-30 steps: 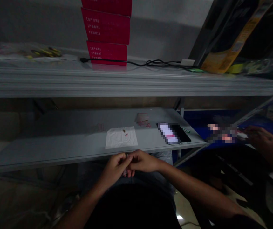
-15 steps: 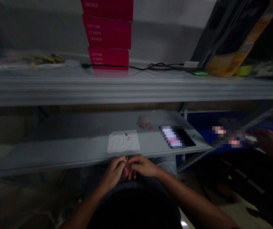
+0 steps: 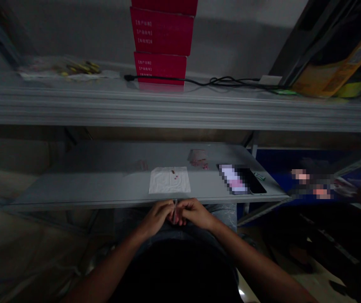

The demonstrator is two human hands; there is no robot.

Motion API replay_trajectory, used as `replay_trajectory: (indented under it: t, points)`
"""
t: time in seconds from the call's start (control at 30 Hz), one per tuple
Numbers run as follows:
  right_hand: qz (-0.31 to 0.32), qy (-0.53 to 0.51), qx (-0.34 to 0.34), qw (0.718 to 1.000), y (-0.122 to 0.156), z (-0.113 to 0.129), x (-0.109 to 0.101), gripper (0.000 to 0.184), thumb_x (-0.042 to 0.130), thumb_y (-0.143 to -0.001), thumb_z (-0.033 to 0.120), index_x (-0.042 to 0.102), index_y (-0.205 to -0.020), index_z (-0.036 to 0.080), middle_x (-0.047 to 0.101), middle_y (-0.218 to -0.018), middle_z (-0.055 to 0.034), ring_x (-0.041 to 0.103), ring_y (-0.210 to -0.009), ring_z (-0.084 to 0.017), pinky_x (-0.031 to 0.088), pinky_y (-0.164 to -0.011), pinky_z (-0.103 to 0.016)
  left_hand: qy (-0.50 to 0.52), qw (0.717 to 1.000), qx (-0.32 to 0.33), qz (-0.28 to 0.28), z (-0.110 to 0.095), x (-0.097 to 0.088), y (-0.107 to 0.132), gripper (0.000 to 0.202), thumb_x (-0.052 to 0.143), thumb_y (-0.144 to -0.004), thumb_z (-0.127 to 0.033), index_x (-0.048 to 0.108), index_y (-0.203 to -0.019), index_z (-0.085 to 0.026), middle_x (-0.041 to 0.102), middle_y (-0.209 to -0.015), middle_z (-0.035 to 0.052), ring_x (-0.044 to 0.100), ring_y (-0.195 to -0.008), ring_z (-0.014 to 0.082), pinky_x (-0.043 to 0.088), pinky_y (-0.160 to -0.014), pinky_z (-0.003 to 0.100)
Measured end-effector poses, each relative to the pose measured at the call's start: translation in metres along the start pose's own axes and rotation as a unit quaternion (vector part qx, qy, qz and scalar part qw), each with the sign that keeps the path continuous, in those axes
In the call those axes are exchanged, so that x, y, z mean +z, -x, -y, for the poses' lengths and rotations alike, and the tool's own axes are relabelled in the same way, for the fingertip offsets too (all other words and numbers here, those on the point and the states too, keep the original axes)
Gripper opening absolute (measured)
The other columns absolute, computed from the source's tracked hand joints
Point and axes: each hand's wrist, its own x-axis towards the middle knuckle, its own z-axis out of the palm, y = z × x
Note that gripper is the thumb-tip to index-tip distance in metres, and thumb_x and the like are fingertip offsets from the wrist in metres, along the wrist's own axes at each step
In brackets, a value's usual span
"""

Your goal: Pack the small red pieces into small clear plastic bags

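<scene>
My left hand and my right hand meet just below the front edge of the lower grey shelf. Both are closed in a pinch on a small thin clear item held between them; it is too small and dim to name. Right above the hands, a white paper sheet lies on the shelf with a few tiny red bits on it. A small clear bag with pink pieces lies behind the sheet.
A dark phone lies on the shelf's right end. The upper shelf carries stacked red boxes, a black cable, a plastic bag with yellow parts and a yellow-black carton. Blue surface at right.
The view has shifted so everything sits further right. My hands stayed together at the shelf edge, fingers reworking the small item. Another person's hand at the far right has left the view.
</scene>
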Motion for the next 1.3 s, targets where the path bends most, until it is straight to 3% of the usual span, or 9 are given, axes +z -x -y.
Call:
replay_trajectory:
  t: [0.1,0.33,0.43,0.53,0.63,0.77,0.9,1.03,1.3]
  points:
    - [0.006,0.009,0.006,1.000,-0.003,-0.003,-0.003,0.025,0.066,-0.089,0.036,0.071,-0.078,0.015,0.069,-0.069,-0.0017,0.059,-0.055,-0.010,0.046,-0.054,-0.021,-0.038,0.999,-0.007,0.027,-0.002,-0.001,-0.001,0.030,0.049,-0.092,-0.036,0.062,-0.071,-0.020,0.063,-0.066,0.0037,0.058,-0.061,0.0156,0.044,-0.060,0.029]
    - [0.007,-0.065,-0.002,0.998,0.002,-0.008,0.003,0.022,0.066,-0.086,0.034,0.071,-0.077,0.015,0.070,-0.068,-0.0022,0.060,-0.056,-0.011,0.047,-0.056,-0.021,0.025,0.999,-0.013,0.042,0.000,0.000,0.002,0.024,0.050,-0.085,-0.029,0.064,-0.070,-0.019,0.065,-0.066,0.0037,0.058,-0.059,0.0149,0.045,-0.059,0.028]
    - [-0.012,-0.110,-0.015,0.994,0.004,-0.008,0.009,0.017,0.065,-0.084,0.030,0.071,-0.077,0.015,0.071,-0.072,-0.0030,0.063,-0.062,-0.012,0.047,-0.056,-0.021,0.074,0.997,-0.014,0.009,0.002,-0.001,0.005,0.022,0.050,-0.084,-0.029,0.058,-0.066,-0.019,0.062,-0.064,0.0015,0.058,-0.056,0.0142,0.045,-0.057,0.027]
    - [-0.042,-0.109,-0.023,0.993,0.004,-0.004,0.010,0.015,0.062,-0.082,0.024,0.070,-0.074,0.015,0.069,-0.071,-0.0022,0.059,-0.059,-0.011,0.045,-0.054,-0.020,0.025,0.999,0.017,-0.030,0.002,-0.004,0.006,0.026,0.050,-0.088,-0.031,0.058,-0.067,-0.018,0.061,-0.064,0.0012,0.057,-0.057,0.0144,0.047,-0.059,0.028]
    - [-0.051,-0.110,-0.016,0.993,0.003,-0.003,0.008,0.016,0.059,-0.081,0.021,0.070,-0.071,0.015,0.066,-0.066,-0.0010,0.055,-0.053,-0.010,0.043,-0.050,-0.019,-0.059,0.988,0.106,-0.094,-0.002,-0.008,0.007,0.020,0.059,-0.088,-0.037,0.065,-0.086,-0.018,0.068,-0.084,0.0058,0.065,-0.081,0.0208,0.052,-0.078,0.036]
    - [-0.041,-0.132,0.007,0.990,0.000,-0.006,0.003,0.014,0.061,-0.080,0.023,0.069,-0.072,0.015,0.065,-0.063,-0.0007,0.055,-0.051,-0.009,0.043,-0.050,-0.020,-0.151,0.977,0.144,-0.053,-0.006,-0.013,0.006,0.076,0.084,-0.070,-0.040,0.053,-0.137,-0.023,0.057,-0.140,0.0148,0.052,-0.131,0.0342,0.039,-0.111,0.053]
    - [-0.073,-0.113,0.014,0.991,-0.002,-0.006,-0.002,0.016,0.060,-0.079,0.024,0.069,-0.068,0.015,0.064,-0.059,0.0001,0.055,-0.048,-0.009,0.043,-0.049,-0.019,-0.188,0.974,0.116,-0.046,-0.002,-0.014,0.004,0.061,0.078,-0.078,-0.038,0.058,-0.133,-0.024,0.062,-0.134,0.0142,0.058,-0.125,0.0336,0.042,-0.108,0.055]
    - [-0.077,-0.104,0.020,0.991,0.002,0.000,-0.002,0.019,0.061,-0.081,0.027,0.069,-0.068,0.015,0.068,-0.063,-0.0024,0.060,-0.052,-0.011,0.045,-0.050,-0.020,-0.191,0.971,0.136,-0.051,0.002,-0.014,0.007,0.069,0.081,-0.074,-0.037,0.056,-0.137,-0.024,0.061,-0.137,0.0156,0.056,-0.127,0.0349,0.042,-0.109,0.056]
    - [-0.076,-0.083,0.018,0.993,0.006,0.001,-0.001,0.026,0.066,-0.087,0.038,0.071,-0.076,0.015,0.071,-0.066,-0.0029,0.062,-0.054,-0.011,0.047,-0.052,-0.020,-0.191,0.970,0.133,-0.064,-0.003,-0.009,0.009,0.048,0.073,-0.084,-0.034,0.062,-0.130,-0.024,0.068,-0.126,0.0117,0.063,-0.116,0.0274,0.049,-0.102,0.045]
